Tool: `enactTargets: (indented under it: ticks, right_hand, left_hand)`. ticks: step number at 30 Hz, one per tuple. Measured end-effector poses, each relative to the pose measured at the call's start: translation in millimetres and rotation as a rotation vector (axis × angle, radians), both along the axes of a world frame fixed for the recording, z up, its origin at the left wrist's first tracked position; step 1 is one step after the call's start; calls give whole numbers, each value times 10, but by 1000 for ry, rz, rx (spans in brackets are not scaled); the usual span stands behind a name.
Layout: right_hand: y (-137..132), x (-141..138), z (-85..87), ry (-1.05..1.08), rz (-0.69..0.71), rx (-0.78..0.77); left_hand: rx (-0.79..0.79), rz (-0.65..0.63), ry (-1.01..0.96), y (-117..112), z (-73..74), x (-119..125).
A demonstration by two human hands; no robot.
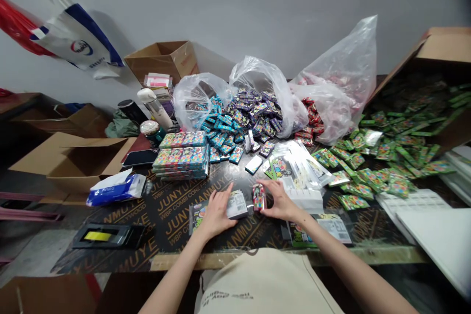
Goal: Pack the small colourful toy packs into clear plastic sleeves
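My left hand (pixel 216 213) rests on a clear packet with a printed card (pixel 237 204) lying on the dark board, fingers pressed on it. A hand's width to the right, my right hand (pixel 280 201) pinches a small red patterned box (pixel 258 197) upright beside that packet. Under my left wrist lies another printed sleeve (pixel 196 215). More clear sleeves (pixel 294 169) lie just behind my right hand.
Plastic bags spill blue (pixel 221 130), purple (pixel 253 110) and red (pixel 311 122) small boxes at the back. Green boxes (pixel 382 167) pour from a tipped carton at right. A stack of flat packs (pixel 182 157), bottles (pixel 154 108), tissues (pixel 116 189), a tape dispenser (pixel 106 235) and open cartons (pixel 73 159) stand left.
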State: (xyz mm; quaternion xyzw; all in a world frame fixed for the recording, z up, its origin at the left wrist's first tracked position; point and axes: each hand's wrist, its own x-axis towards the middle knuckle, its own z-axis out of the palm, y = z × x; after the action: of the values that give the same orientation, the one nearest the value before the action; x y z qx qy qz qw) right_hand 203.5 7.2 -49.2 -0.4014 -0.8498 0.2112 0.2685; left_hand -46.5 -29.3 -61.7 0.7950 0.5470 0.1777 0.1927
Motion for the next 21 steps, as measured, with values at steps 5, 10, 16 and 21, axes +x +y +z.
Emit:
enactTargets:
  ticks: [5,10,16,21]
  right_hand:
    - [-45,23,102,63,-30,20]
    - [-31,2,108,121,36,-50]
    - [-85,29,144,210,18,-125]
    - [-77,73,191,242,78,-138]
  left_hand:
    - [-38,-11,-58,25,107,-62]
    - [-60,-52,-138,30,197,17]
    - [-67,20,-155,52,246,60]
    - [-140,-9,-192,58,221,111]
